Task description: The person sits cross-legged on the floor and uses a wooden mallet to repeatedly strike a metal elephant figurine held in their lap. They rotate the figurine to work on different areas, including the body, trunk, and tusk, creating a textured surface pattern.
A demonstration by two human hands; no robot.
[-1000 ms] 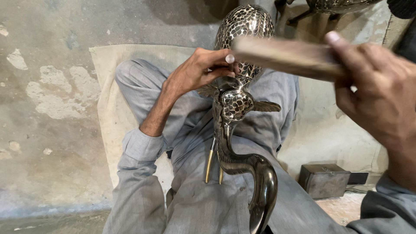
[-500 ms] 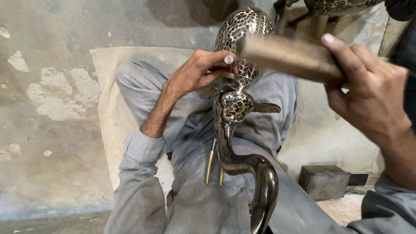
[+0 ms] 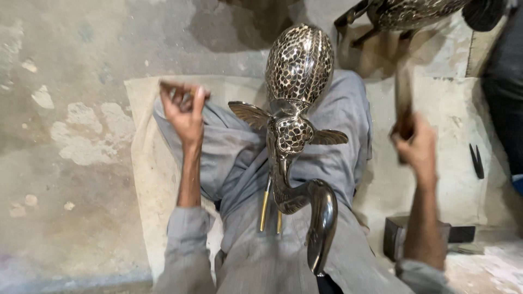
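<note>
A metal bird figure (image 3: 298,64) with a dark spotted body, two small wings, brass legs and a long curved neck lies along my lap on grey trousers. My left hand (image 3: 185,111) is raised to the left of the bird and apart from it. Its fingers are bunched, and blur hides whether something small is pinched in them. To the bird's right, my right hand (image 3: 417,149) grips the lower end of a wooden stick-like tool (image 3: 404,90), which points up and is blurred by motion.
I sit on a pale cloth mat (image 3: 144,147) over a stained concrete floor (image 3: 60,136). A second patterned metal bird (image 3: 414,12) stands at the top right. A dark metal block (image 3: 400,234) and a small black tool (image 3: 476,160) lie at right, beside another person's dark-clad leg (image 3: 506,103).
My left hand has come off the bird's body and moved left and up. My right hand has swung the wooden tool from across the bird out to the right side.
</note>
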